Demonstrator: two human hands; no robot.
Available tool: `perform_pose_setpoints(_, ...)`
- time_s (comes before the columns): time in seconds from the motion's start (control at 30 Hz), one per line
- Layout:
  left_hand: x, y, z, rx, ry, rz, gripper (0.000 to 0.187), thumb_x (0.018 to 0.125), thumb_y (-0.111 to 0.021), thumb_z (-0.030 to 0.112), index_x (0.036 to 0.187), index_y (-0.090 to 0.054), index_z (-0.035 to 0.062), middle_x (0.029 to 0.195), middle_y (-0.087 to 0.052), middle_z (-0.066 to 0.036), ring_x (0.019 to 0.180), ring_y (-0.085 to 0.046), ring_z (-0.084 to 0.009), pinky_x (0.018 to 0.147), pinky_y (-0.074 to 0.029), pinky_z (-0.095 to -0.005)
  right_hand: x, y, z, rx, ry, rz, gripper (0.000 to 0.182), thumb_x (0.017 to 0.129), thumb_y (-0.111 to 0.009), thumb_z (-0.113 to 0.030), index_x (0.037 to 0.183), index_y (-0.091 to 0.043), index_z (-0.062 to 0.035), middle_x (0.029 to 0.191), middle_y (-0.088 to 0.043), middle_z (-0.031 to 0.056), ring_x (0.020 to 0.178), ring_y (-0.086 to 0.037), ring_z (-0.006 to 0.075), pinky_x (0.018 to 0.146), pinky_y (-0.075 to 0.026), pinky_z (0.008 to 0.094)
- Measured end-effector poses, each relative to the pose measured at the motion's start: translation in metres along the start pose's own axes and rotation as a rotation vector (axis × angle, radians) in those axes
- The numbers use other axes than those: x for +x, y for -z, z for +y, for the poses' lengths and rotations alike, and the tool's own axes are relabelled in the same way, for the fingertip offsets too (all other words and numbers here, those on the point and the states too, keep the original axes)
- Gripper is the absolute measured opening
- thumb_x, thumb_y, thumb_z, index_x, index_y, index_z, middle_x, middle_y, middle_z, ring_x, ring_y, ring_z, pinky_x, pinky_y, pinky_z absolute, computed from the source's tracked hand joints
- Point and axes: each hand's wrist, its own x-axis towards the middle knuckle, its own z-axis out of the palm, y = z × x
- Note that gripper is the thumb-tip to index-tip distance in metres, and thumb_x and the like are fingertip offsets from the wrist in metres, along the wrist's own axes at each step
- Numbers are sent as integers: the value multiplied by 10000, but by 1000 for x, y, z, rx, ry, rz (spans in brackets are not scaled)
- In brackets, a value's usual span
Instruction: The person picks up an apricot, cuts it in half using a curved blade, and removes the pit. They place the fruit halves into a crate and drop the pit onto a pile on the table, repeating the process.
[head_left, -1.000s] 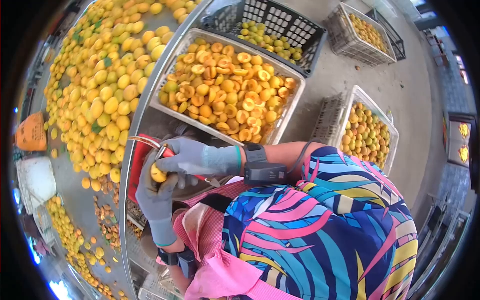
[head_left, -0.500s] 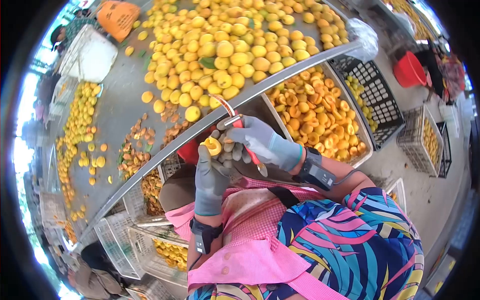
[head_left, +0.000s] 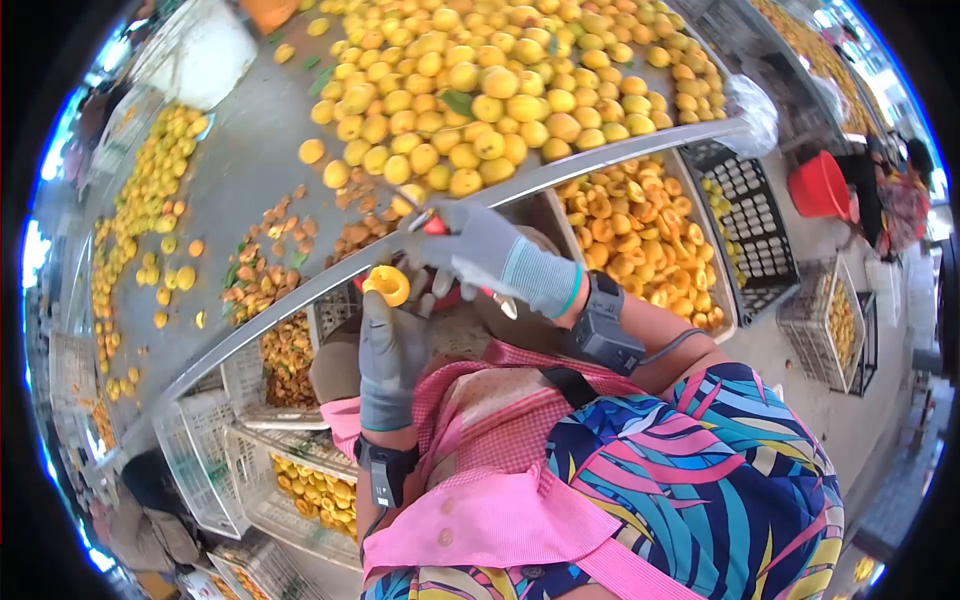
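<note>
My left hand (head_left: 392, 345), in a grey glove, holds an opened apricot (head_left: 388, 286) between thumb and fingers, its hollow side showing. My right hand (head_left: 474, 250), gloved too, is closed around a red-handled tool (head_left: 435, 225) with a curved metal end that points toward the table edge. The tool is just above and right of the fruit, apart from it. Some fingers of both hands overlap and are partly hidden. Beyond the metal rim lies a large pile of whole apricots (head_left: 490, 100).
A crate of halved apricots (head_left: 640, 240) stands right of my hands, beside a black crate (head_left: 750, 200). Pits and scraps (head_left: 280, 240) lie on the table (head_left: 240, 170). White crates (head_left: 205, 450) stand lower left. A red bucket (head_left: 818, 185) is at the right; a person (head_left: 895, 200) is near it.
My right hand and the tool have moved up and left, and the tool's curved end has swung left. The apricot in my left hand now shows its hollow. The view has shifted.
</note>
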Motion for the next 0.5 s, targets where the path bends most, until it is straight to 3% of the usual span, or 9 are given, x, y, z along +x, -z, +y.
perform_pose_setpoints(0.07, 2, -21, -3, 123, -56, -164, 563, 892, -508, 488, 1277, -428, 85, 1111, -534, -50, 924, -495, -179, 798, -410, -359, -14, 3, 12, -15, -37, -11, 322, 834, -615, -251, 1080, -551, -54, 836, -633, 38, 542, -592, 86, 379, -422, 196)
perform_pose_setpoints(0.17, 8, -8, -23, 387, 108, -115, 535, 945, -359, 509, 1228, -438, 62, 1010, -516, -40, 864, -488, -158, 735, -421, -322, -38, 9, 29, 192, 27, 87, 305, 807, -650, -228, 1031, -536, -56, 784, -602, 29, 568, -576, 95, 398, -411, 207)
perform_pose_setpoints(0.23, 6, -40, -21, 484, 187, -341, 586, 951, -341, 502, 1306, -376, 38, 1046, -508, -50, 861, -487, -156, 732, -427, -302, -53, 24, 46, 220, 82, 178, 286, 805, -649, -205, 1017, -531, -52, 759, -597, 32, 533, -565, 88, 393, -408, 211)
perform_pose_setpoints(0.3, 6, -68, -30, 709, 37, -360, 693, 919, -442, 481, 1408, -238, 34, 1320, -421, -150, 1185, -447, -235, 1002, -338, -363, -83, 43, 53, 303, 108, 270, 267, 803, -644, -191, 1006, -537, -54, 748, -606, 41, 520, -559, 75, 387, -404, 205)
perform_pose_setpoints(0.33, 3, -83, -36, 604, 11, -419, 747, 906, -458, 489, 1434, -185, 37, 1415, -319, -178, 1307, -314, -270, 1067, -230, -410, -98, 52, 61, 267, 107, 365, 252, 803, -640, -179, 997, -540, -53, 741, -614, 44, 528, -572, 68, 386, -410, 201)
perform_pose_setpoints(0.37, 13, -73, -35, 545, 77, -509, 740, 901, -469, 493, 1439, -195, 64, 1424, -320, -158, 1308, -307, -268, 1062, -223, -399, -119, 65, 58, 245, 33, 439, 267, 805, -640, -178, 1019, -542, -50, 739, -618, 40, 547, -591, 77, 402, -432, 203)
perform_pose_setpoints(0.4, 16, -75, -36, 519, 182, -409, 721, 900, -473, 493, 1435, -217, 83, 1425, -328, -135, 1303, -314, -251, 1057, -224, -380, -116, 83, 94, 66, 270, 609, 288, 812, -635, -179, 1059, -546, -61, 742, -617, 35, 550, -595, 84, 414, -443, 207)
perform_pose_setpoints(0.43, 17, -77, -35, 493, 281, -300, 703, 899, -478, 493, 1432, -240, 102, 1426, -336, -111, 1297, -320, -235, 1052, -224, -362, -135, 99, 98, 212, 60, 647, 304, 814, -634, -167, 1092, -549, -79, 741, -614, 32, 546, -591, 90, 424, -449, 215)
perform_pose_setpoints(0.5, 24, -67, -36, 431, 317, -297, 645, 919, -474, 442, 1419, -268, 92, 1433, -323, -123, 1309, -312, -226, 1043, -254, -338, -164, 140, 135, -18, 20, 893, 285, 825, -619, -150, 1085, -546, -61, 792, -611, 44, 556, -602, 98, 414, -449, 219)
